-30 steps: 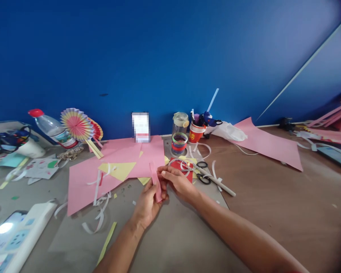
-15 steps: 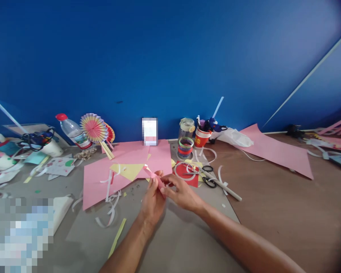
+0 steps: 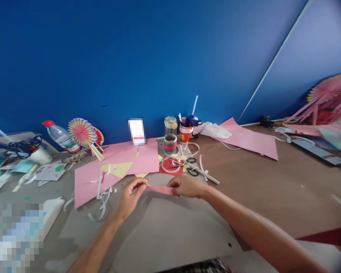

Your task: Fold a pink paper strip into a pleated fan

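A narrow pink paper strip (image 3: 160,189) stretches sideways between my two hands, above the grey board (image 3: 156,235). My left hand (image 3: 132,193) pinches its left end between thumb and fingers. On the other end, my right hand (image 3: 186,186) is closed, fingers curled round the paper. Behind the hands lie large pink paper sheets (image 3: 147,159) with a yellow paper piece (image 3: 119,168) on them. Just beyond my right hand are black-handled scissors (image 3: 191,167) and a pale rod (image 3: 208,176), beside red paper (image 3: 170,167).
Along the blue wall stand a phone (image 3: 136,132), a clear jar (image 3: 170,132), a red paper cup (image 3: 185,133) with pens, a plastic bottle (image 3: 61,137) and a folded-paper fan (image 3: 82,132). White strips (image 3: 100,208) curl at left. Another pink sheet (image 3: 250,140) and a phone (image 3: 318,151) lie right.
My hands have moved apart, drawing the pink paper out sideways between them; before, they were together around it. The view has turned rightward, bringing more fans into sight.
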`<state>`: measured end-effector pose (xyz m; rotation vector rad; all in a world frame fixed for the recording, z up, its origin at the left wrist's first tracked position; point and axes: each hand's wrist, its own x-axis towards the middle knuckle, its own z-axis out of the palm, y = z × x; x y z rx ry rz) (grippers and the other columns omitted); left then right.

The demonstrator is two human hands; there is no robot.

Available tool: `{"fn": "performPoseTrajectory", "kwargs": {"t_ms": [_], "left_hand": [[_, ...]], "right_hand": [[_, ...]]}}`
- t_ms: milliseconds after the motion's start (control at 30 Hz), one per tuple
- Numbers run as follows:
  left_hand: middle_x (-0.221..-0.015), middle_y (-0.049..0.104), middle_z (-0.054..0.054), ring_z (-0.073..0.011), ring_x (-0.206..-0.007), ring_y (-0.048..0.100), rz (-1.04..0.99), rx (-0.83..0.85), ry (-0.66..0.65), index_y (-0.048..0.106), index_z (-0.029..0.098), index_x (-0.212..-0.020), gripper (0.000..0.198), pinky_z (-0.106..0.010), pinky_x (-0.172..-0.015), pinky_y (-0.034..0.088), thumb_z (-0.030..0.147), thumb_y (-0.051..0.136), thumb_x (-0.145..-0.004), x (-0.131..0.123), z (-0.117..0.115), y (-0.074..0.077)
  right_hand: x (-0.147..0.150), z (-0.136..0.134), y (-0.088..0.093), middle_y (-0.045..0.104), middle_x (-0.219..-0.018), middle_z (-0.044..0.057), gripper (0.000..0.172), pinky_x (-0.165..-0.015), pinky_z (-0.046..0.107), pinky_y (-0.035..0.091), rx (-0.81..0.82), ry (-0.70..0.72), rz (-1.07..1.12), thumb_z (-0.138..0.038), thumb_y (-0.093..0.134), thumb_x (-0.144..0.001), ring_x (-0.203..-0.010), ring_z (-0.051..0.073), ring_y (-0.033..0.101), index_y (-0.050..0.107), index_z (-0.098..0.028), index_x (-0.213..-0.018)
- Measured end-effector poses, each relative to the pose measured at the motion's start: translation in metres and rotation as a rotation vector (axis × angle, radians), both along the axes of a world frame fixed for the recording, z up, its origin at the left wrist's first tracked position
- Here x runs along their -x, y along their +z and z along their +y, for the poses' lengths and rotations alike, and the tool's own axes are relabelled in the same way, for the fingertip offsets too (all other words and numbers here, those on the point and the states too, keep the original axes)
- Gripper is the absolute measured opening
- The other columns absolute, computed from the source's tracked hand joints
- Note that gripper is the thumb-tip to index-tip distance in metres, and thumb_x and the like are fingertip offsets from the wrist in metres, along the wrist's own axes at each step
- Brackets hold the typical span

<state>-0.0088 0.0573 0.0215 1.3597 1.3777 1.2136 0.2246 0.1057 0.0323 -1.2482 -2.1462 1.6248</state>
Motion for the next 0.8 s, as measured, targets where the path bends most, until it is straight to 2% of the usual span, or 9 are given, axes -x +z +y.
{"fn": "performPoseTrajectory", "kwargs": {"t_ms": [133,233,333,567,700,800], "left_hand": [[-0.083,0.065,-0.003,-0.0187,-0.08,0.057,0.234,0.038,-0.179,0.071,0.022,-0.084,0.015,-0.027,-0.076,0.043,0.028,0.07,-0.07,0.007,-0.017,-0.006],[-0.08,0.065,-0.003,-0.0193,-0.078,0.057,0.403,0.026,-0.325,0.07,0.023,-0.079,0.009,-0.027,-0.074,0.041,0.028,0.066,-0.074,0.004,-0.017,-0.011],[-0.073,0.065,-0.002,-0.0191,-0.073,0.056,0.495,-0.023,-0.389,0.069,0.024,-0.072,0.007,-0.029,-0.075,0.04,0.026,0.063,-0.075,0.0,-0.011,-0.016],[-0.072,0.063,-0.001,-0.0181,-0.072,0.055,0.628,-0.063,-0.469,0.065,0.023,-0.073,0.013,-0.03,-0.074,0.036,0.026,0.056,-0.082,-0.002,-0.007,-0.024],[-0.079,0.064,-0.001,-0.0176,-0.079,0.056,0.702,-0.096,-0.516,0.063,0.022,-0.08,0.02,-0.031,-0.078,0.036,0.03,0.048,-0.09,0.002,-0.008,-0.029],[-0.081,0.063,-0.002,-0.0165,-0.079,0.056,0.728,-0.141,-0.565,0.063,0.021,-0.085,0.023,-0.032,-0.079,0.037,0.034,0.045,-0.092,0.006,-0.008,-0.03]], "right_hand": [[-0.005,-0.002,-0.011,0.05,-0.053,-0.005,0.012,-0.044,0.018,0.026,-0.032,0.18,-0.031,-0.017,0.053,-0.063,-0.048,0.007,0.039,0.065,-0.017,-0.065],[-0.002,-0.001,-0.015,0.058,-0.06,-0.004,0.02,-0.049,0.018,0.031,-0.096,0.259,-0.106,-0.014,0.053,-0.064,-0.054,0.009,0.046,0.07,-0.018,-0.074],[0.0,-0.001,-0.017,0.065,-0.071,-0.002,0.025,-0.056,0.02,0.036,-0.162,0.311,-0.141,-0.014,0.054,-0.068,-0.063,0.011,0.052,0.072,-0.019,-0.083],[0.0,-0.017,-0.018,0.062,-0.089,0.006,0.021,-0.074,0.023,0.042,-0.434,0.301,-0.169,-0.014,0.05,-0.084,-0.08,0.014,0.056,0.071,-0.016,-0.086],[-0.001,-0.024,-0.025,0.061,-0.085,0.007,0.019,-0.077,0.026,0.042,-0.597,0.331,-0.162,-0.015,0.048,-0.088,-0.083,0.016,0.055,0.067,-0.014,-0.087],[-0.001,-0.022,-0.035,0.06,-0.081,0.006,0.016,-0.077,0.029,0.042,-0.694,0.287,-0.152,-0.017,0.05,-0.088,-0.08,0.017,0.054,0.065,-0.015,-0.081]]}}
